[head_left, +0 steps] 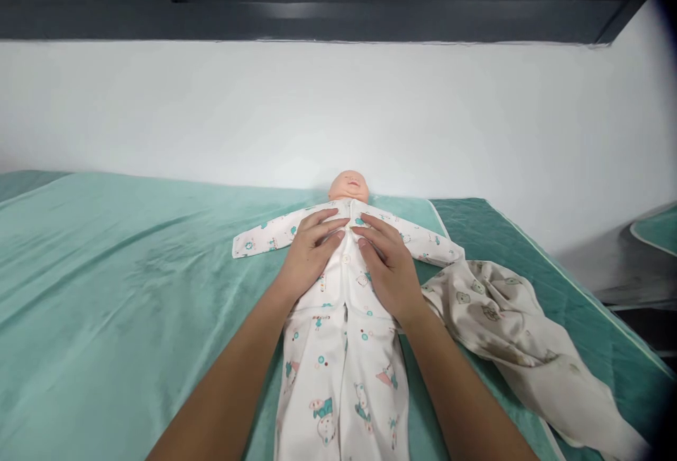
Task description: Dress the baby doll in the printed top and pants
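Observation:
A baby doll [349, 185] lies on its back, its head near the wall and its sleeves spread sideways. It wears a white printed baby shirt [331, 295] over matching trousers [317, 390]. At the chest, my left hand [312, 249] holds the shirt front from the left, thumb and index finger close together by the centre placket. My right hand [388, 260] meets it from the right, its fingertips on the cloth beside a small button [348, 228]. Just below the fingertips another button [346, 259] shows on the placket.
A light green cover [132, 271] lies under the doll, over a darker green quilted pad [470, 225]. Crumpled cream printed cloth [508, 320] lies at the right, near my right forearm. Behind rise a white wall [211, 108] and a dark barred window frame [338, 13].

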The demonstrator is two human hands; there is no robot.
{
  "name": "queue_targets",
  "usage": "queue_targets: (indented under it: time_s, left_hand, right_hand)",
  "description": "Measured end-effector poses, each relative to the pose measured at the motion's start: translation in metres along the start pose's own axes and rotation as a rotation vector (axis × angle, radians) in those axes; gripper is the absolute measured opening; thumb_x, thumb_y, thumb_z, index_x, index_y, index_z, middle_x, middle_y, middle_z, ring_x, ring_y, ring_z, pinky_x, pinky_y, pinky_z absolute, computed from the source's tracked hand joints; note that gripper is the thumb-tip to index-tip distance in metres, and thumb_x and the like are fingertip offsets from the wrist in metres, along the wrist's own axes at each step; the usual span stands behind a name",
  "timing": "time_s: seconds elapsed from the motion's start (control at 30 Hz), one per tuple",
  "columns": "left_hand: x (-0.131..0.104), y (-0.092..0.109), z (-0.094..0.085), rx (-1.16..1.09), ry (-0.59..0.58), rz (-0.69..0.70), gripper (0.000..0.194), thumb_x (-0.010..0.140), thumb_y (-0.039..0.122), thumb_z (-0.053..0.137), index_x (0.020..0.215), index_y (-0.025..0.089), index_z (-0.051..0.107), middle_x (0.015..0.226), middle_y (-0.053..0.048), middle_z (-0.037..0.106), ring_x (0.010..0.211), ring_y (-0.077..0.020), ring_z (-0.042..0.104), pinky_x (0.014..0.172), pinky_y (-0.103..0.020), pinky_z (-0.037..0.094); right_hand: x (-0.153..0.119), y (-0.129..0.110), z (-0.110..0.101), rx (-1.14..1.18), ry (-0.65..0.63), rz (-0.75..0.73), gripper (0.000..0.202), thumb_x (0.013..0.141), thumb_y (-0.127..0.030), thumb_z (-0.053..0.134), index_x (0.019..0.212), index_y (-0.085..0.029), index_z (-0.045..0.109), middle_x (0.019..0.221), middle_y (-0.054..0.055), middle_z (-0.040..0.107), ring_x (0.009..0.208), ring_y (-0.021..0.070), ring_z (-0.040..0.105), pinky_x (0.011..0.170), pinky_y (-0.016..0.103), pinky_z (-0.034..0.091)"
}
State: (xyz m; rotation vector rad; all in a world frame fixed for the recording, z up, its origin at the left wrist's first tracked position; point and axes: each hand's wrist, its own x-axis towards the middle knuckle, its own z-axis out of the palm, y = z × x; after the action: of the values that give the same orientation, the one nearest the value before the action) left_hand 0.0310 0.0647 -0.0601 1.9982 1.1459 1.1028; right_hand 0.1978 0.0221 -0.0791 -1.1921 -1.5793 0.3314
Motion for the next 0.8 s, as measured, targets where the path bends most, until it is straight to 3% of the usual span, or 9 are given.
queue_targets:
  time_s: [0.37, 0.8]
  left_hand:
    - [0.004, -0.006, 0.000, -0.121, -0.040, 0.000, 0.027, 0.093, 0.034, 0.055, 0.114, 0.036, 0.072, 0.144, 0.001, 0.050, 0.140, -0.0211, 0.039, 0.115, -0.035, 0.036]
    - [0.017, 0.004, -0.006, -0.145, -0.043, -0.065, 0.019, 0.088, 0.039, 0.061, 0.097, 0.028, 0.074, 0.137, 0.000, 0.058, 0.127, -0.0241, 0.052, 0.104, -0.038, 0.041]
  right_hand:
    - [-0.001, -0.002, 0.002, -0.172, -0.068, -0.064, 0.030, 0.098, -0.026, 0.047, 0.121, -0.027, 0.066, 0.149, 0.002, 0.049, 0.140, 0.0222, 0.038, 0.117, 0.046, 0.033]
    - [-0.003, 0.002, 0.003, -0.116, -0.045, -0.039, 0.033, 0.097, -0.027, 0.048, 0.125, -0.031, 0.064, 0.147, 0.001, 0.050, 0.138, 0.0218, 0.039, 0.116, 0.047, 0.033]
